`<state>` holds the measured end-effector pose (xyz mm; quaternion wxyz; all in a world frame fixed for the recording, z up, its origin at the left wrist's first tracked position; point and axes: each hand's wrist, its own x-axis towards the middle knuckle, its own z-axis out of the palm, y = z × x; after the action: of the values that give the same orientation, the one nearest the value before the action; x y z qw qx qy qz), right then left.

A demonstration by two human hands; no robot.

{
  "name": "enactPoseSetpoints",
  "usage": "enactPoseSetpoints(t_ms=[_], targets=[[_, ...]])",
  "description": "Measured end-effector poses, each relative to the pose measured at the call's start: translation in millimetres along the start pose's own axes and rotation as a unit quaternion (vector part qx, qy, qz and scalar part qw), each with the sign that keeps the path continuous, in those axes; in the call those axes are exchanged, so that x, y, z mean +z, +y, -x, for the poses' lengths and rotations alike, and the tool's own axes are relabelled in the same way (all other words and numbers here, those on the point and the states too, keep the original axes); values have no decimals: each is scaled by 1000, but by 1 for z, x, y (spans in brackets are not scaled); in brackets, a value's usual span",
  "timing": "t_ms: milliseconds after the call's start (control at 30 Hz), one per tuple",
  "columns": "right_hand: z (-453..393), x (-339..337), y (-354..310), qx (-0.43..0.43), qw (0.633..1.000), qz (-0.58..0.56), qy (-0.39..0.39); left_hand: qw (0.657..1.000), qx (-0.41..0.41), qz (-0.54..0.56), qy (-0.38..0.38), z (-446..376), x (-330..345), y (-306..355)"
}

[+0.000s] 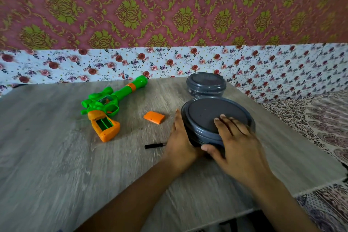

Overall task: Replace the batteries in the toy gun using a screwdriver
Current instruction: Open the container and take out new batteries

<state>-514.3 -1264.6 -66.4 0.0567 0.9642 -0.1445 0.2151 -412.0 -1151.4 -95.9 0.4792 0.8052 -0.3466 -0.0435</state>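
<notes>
A green and orange toy gun lies on the wooden table, its grip compartment open and showing green inside. The orange battery cover lies loose to its right. A small black screwdriver rests near the front, beside my left hand. My left hand grips the left side of a round grey lidded container. My right hand holds its lid, fingers on top and thumb curled under the near rim. No batteries are in sight.
A second grey lidded container stands behind the first, near the table's far edge. The grey wooden table ends at the right, where a patterned cloth lies. Floral fabric lines the wall behind.
</notes>
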Motion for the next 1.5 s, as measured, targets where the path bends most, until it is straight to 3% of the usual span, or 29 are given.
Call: enactPoseSetpoints(t_ms=[200, 800, 1267, 1500], targets=[[0, 5, 5, -42, 997, 38, 43, 998, 23, 31, 40, 0, -1, 1], [-16, 14, 25, -179, 958, 93, 206, 998, 46, 5, 38, -2, 1, -4], [-27, 0, 30, -262, 937, 102, 207, 999, 36, -2, 21, 1, -4, 2], [-44, -33, 44, -217, 946, 85, 224, 999, -28, -20, -26, 3, -6, 5]])
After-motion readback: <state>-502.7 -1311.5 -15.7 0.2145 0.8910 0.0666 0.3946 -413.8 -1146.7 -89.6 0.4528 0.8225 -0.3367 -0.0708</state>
